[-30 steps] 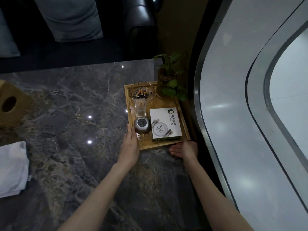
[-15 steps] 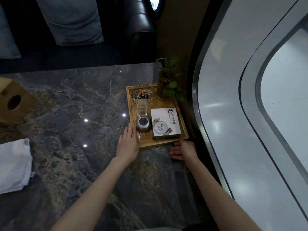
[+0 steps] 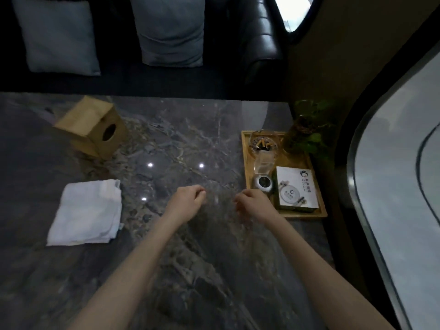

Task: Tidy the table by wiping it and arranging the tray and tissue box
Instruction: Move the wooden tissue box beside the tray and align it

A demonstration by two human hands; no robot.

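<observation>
A wooden tray [image 3: 245, 163] sits at the right edge of the dark marble table [image 3: 166, 144]. It holds a glass ashtray [image 3: 263, 142] with cigarette butts, a clear holder, a round grey device [image 3: 262, 182] and a white box [image 3: 296, 186]. A wooden tissue box [image 3: 91, 126] lies tipped at the far left. A folded white cloth [image 3: 87, 214] rests on the near left. My left hand [image 3: 188, 202] and my right hand [image 3: 253, 203] hover over the table just left of the tray, fingers curled, holding nothing.
A small potted plant [image 3: 307, 132] stands at the tray's far right corner. A dark sofa with two grey cushions [image 3: 171, 32] runs along the far side. A curved pale wall panel [image 3: 400, 186] closes the right side.
Both hands have left the tray's near edge and drawn back to the left with fingers curled. The view has swung left, so the tissue box and cloth show more fully.
</observation>
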